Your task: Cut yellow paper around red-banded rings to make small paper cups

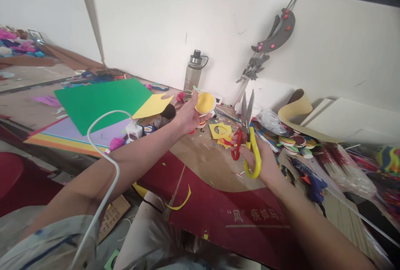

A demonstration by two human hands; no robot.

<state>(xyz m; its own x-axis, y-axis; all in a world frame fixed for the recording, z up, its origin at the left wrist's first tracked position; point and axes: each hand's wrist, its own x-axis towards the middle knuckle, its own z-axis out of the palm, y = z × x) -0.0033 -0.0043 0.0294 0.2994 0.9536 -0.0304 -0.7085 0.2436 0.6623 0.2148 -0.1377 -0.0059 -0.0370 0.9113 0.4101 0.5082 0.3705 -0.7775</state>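
My left hand (189, 116) is closed on a round disc (205, 103), yellow in the middle with a white rim, held up above the table. In my right hand (261, 153) is a pair of scissors (246, 116) with one red and one yellow handle; the fingers are through the loops. Its blades point upward and stand slightly apart, away from the disc. Between the hands, on the table, lie yellow paper scraps (220, 130) with round holes cut in them. A thin curved yellow strip (183, 204) lies at the table's front edge.
Coloured paper sheets, a green one (106, 101) on top, lie at the left. A white cable (114, 163) crosses before my left forearm. A bottle (193, 72) stands by the wall. At the right are several small discs (292, 147) and a blue glue gun (314, 184).
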